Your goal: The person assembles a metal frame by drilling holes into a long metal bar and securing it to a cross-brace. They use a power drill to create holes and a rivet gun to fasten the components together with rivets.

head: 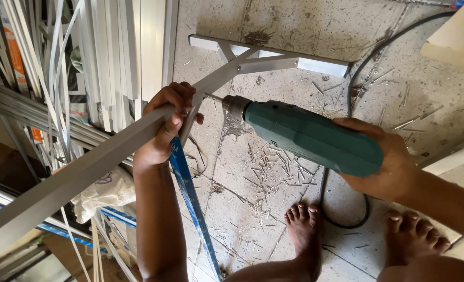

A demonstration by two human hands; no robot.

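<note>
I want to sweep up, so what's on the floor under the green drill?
Under the green drill the tiled floor shows scattered metal shavings and a black cable. The drill body covers the floor directly beneath it, so nothing can be told there.

The aluminium profile point(85, 162) had a smooth, matt grey finish. The electric drill point(310, 137) had a matt green plastic body and a bare metal chuck. The speckled stone floor point(441, 99) looked rough, littered with metal shavings point(266, 167).
</note>
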